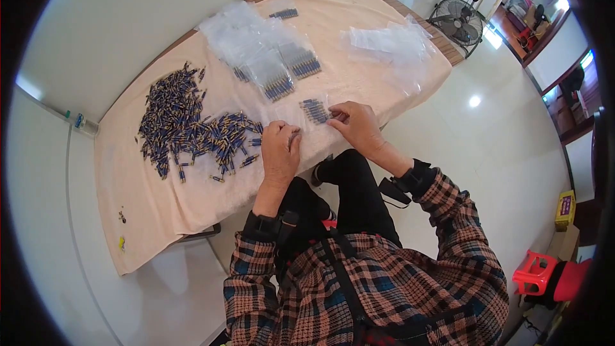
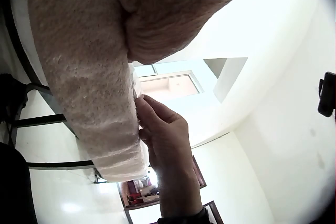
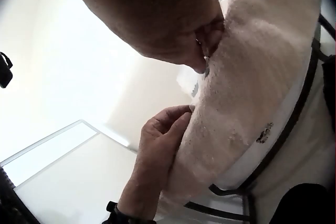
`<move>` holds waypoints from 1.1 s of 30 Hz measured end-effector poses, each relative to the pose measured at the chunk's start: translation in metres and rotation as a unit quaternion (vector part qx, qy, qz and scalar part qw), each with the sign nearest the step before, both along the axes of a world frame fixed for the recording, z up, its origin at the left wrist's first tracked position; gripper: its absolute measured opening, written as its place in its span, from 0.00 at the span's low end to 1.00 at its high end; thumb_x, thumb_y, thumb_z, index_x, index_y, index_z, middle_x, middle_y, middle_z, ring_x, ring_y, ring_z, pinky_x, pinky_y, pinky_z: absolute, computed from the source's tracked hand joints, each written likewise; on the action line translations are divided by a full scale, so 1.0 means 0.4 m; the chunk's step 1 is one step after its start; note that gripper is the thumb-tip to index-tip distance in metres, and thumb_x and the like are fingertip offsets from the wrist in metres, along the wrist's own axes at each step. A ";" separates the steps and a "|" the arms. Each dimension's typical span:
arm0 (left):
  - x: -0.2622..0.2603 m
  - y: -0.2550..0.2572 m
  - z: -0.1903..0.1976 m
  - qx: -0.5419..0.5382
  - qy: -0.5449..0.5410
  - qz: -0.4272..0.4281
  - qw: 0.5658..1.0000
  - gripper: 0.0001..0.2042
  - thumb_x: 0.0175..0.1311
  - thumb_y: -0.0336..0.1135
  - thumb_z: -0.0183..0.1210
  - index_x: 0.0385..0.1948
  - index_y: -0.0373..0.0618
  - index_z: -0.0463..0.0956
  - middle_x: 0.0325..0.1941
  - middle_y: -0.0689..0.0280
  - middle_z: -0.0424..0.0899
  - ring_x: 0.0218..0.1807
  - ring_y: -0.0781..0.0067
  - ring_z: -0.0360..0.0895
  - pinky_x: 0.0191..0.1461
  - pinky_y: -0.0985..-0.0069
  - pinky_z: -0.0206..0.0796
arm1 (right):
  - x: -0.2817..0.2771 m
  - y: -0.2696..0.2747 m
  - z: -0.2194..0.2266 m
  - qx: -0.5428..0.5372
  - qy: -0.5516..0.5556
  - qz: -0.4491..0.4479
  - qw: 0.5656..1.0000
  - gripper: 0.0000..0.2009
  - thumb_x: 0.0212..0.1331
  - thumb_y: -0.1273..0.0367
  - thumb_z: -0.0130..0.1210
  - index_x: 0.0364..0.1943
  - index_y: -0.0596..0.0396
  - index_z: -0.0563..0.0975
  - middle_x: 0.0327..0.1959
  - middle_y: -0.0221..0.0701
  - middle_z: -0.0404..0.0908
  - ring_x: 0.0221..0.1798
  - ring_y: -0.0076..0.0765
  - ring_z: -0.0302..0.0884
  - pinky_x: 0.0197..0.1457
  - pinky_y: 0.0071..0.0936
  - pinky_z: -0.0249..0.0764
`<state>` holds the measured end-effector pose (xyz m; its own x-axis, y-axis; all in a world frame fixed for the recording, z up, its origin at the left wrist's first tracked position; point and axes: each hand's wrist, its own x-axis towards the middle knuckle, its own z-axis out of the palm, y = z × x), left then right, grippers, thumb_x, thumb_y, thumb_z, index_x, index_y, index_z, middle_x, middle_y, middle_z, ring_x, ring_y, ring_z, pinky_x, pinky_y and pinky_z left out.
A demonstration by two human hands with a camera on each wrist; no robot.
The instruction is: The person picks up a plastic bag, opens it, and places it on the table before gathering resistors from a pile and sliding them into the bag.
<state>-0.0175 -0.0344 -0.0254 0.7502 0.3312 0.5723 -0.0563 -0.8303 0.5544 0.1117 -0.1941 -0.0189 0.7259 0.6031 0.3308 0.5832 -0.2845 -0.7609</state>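
Right hand [image 1: 360, 129]: thumb and fingertips pinch the edge of a small clear bag [image 1: 314, 111], which lies near the front edge of the cloth-covered table with a row of dark blue and gold pieces showing through it. Left hand [image 1: 280, 150]: fingers bent, thumb drawn toward them, just beside the nearest loose pieces (whether anything is held there cannot be told from any view). The bag lies beyond the gap between the hands, closer to the right one. To the left spreads a heap of loose pieces [image 1: 173, 118], blue-bodied with gold ends. Behind the small bag, filled bags [image 1: 277, 82] overlap one another; farther right lie flat clear bags [image 1: 391, 45]. All rest on a pale peach cloth [image 1: 211, 202]. On the floor beyond stands a black fan [image 1: 456, 20]; at right, a red stool [image 1: 535, 272].
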 end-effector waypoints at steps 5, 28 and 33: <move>-0.001 0.003 -0.003 0.007 0.005 0.001 1.000 0.06 0.49 0.24 0.61 0.30 0.41 0.77 0.35 0.57 0.75 0.41 0.54 0.72 0.46 0.66 0.64 | -0.024 0.007 0.004 0.048 0.049 -0.029 0.997 0.17 0.48 0.75 0.63 0.46 0.61 0.78 0.29 0.36 0.83 0.29 0.27 0.79 0.35 0.22 0.74; 0.131 0.038 0.001 -0.046 0.098 0.018 0.994 0.20 0.52 0.31 0.63 0.49 0.40 0.74 0.40 0.59 0.78 0.35 0.66 0.76 0.40 0.72 0.67 | 0.180 0.069 0.066 -0.068 -0.015 0.141 0.988 0.07 0.46 0.73 0.58 0.30 0.58 0.81 0.31 0.39 0.83 0.35 0.39 0.81 0.40 0.30 0.75; 0.134 0.020 0.023 -0.044 0.124 0.047 0.990 0.21 0.51 0.34 0.66 0.48 0.41 0.74 0.35 0.61 0.77 0.34 0.64 0.75 0.39 0.70 0.67 | 0.201 0.079 0.014 0.005 0.029 0.178 0.984 0.10 0.46 0.75 0.59 0.36 0.62 0.80 0.33 0.41 0.83 0.37 0.36 0.82 0.45 0.28 0.77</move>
<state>0.0361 -0.0262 -0.0161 0.8279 0.4460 0.3400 0.1655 -0.7735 0.6118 0.1922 -0.1625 -0.0133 0.4869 0.8193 0.3029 0.6004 -0.0620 -0.7973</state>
